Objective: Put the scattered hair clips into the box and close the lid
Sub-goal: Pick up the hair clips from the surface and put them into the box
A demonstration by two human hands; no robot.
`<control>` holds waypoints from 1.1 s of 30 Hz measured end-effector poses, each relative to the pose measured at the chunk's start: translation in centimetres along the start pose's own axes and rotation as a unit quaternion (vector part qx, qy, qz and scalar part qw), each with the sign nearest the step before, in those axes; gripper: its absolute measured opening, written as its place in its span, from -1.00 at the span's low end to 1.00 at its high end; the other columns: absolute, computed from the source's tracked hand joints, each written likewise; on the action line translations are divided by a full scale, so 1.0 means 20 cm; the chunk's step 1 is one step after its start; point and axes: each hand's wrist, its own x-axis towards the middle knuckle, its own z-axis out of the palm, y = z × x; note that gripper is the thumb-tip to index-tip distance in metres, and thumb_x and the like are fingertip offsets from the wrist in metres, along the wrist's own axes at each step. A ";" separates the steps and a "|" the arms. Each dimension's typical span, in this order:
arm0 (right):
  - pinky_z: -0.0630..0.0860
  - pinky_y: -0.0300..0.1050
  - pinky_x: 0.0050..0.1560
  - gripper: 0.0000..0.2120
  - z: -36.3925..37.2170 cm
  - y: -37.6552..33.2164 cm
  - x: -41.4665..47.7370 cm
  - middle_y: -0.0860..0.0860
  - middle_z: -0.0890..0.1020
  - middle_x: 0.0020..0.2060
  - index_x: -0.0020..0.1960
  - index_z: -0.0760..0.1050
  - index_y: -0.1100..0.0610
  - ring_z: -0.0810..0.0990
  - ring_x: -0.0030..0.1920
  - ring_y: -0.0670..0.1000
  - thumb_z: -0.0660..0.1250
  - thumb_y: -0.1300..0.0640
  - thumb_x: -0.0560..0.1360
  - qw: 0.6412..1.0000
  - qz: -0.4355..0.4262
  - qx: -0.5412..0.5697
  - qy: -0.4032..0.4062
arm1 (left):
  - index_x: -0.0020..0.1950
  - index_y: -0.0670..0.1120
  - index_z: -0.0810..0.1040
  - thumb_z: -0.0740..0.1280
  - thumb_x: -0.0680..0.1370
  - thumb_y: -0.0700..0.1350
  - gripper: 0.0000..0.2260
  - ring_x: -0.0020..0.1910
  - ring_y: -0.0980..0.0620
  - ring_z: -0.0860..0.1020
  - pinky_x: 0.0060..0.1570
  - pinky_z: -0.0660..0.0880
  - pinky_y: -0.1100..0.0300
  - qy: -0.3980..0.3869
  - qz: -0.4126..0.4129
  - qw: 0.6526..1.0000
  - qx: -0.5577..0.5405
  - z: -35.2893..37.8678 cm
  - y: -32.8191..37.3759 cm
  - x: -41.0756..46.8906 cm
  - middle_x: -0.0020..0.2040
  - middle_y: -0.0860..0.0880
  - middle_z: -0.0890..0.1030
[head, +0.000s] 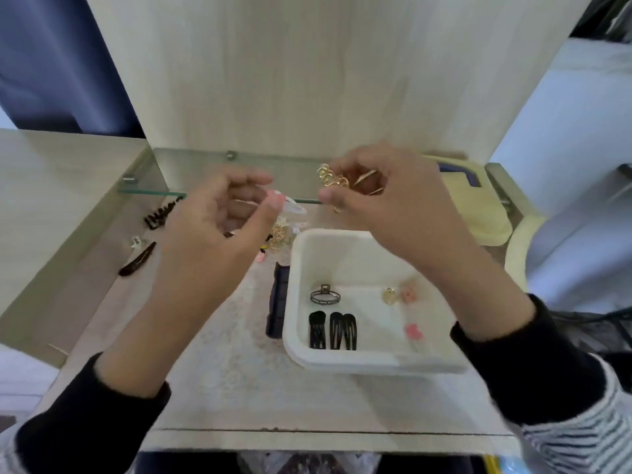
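Observation:
The white box (359, 362) stands open on the tabletop with several clips inside: black snap clips (333, 331), a dark metal clip (325, 295), a gold clip (389, 295) and pink ones (412, 331). My right hand (386, 200) is raised above the box's far edge and pinches a gold clip (333, 179). My left hand (219, 217) hovers left of the box with fingers loosely curled; nothing clearly shows in its grip. Beneath it lies a small pile of gold and pale clips (280, 234). A black claw clip (160, 213), a dark snap clip (138, 260) and a small white clip (136, 241) lie at the left.
A dark blue comb-like object (277, 302) lies against the box's left wall. A glass shelf (154, 179) juts out behind the hands. A cream lid with a blue part (478, 213) rests at the back right. A wooden panel (290, 80) rises behind.

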 end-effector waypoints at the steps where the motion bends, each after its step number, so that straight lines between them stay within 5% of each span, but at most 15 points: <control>1: 0.40 -0.34 -0.22 -0.85 -0.05 0.06 0.00 -0.08 0.62 -0.27 -0.06 0.66 0.07 0.52 -0.29 -0.15 0.49 0.08 0.39 0.998 0.025 -0.031 -0.041 | -0.02 0.05 0.59 0.44 0.50 -0.10 -0.90 -0.22 0.13 0.63 -0.15 0.57 0.29 -0.037 -0.026 0.999 -0.004 0.03 0.03 -0.01 -0.17 0.05 0.67; 6: 0.52 -0.24 -0.06 -0.82 -0.21 0.29 -0.04 -0.14 0.60 -0.19 0.01 0.59 0.02 0.58 -0.16 -0.14 0.46 0.13 0.42 0.955 0.073 -0.162 -0.237 | -0.14 0.03 0.61 0.48 0.45 -0.07 -0.93 -0.23 0.11 0.65 -0.13 0.60 0.17 -0.290 -0.131 0.944 0.082 0.22 0.05 -0.05 -0.19 0.08 0.67; 14: 0.54 -0.12 0.04 -0.80 -0.17 0.43 -0.08 -0.06 0.62 -0.02 0.11 0.61 0.06 0.60 -0.04 -0.05 0.39 0.13 0.49 0.899 0.054 -0.282 -0.330 | -0.14 0.06 0.59 0.45 0.47 -0.07 -0.94 -0.17 0.19 0.54 -0.14 0.48 0.30 -0.507 -0.131 0.801 0.290 0.56 -0.07 -0.02 -0.26 0.19 0.57; 18: 0.59 -0.02 -0.07 -0.78 -0.14 0.47 -0.08 -0.02 0.61 0.00 0.11 0.63 0.03 0.66 -0.18 0.02 0.37 0.19 0.49 0.892 0.052 -0.301 -0.335 | -0.12 0.06 0.63 0.42 0.48 -0.08 -0.97 -0.12 0.15 0.56 0.01 0.52 0.23 -0.548 -0.117 0.773 0.298 0.62 -0.11 -0.02 -0.27 0.21 0.56; 24: 0.56 0.03 -0.03 -0.77 -0.15 0.50 -0.12 0.08 0.55 0.01 0.10 0.59 0.08 0.57 -0.01 0.14 0.36 0.25 0.47 0.870 0.010 -0.390 -0.300 | -0.11 0.06 0.64 0.41 0.48 -0.10 -0.94 -0.09 0.14 0.58 0.04 0.55 0.20 -0.552 -0.129 0.767 0.301 0.67 -0.17 -0.02 -0.25 0.20 0.58; 33: 0.52 -0.11 -0.21 -0.78 -0.17 0.50 -0.14 0.09 0.54 -0.03 0.09 0.56 0.10 0.59 -0.10 0.10 0.32 0.30 0.49 0.856 0.001 -0.439 -0.274 | -0.03 0.04 0.66 0.40 0.48 -0.04 -0.90 -0.07 0.08 0.56 0.07 0.54 0.10 -0.551 -0.106 0.760 0.327 0.74 -0.20 -0.04 -0.24 0.18 0.54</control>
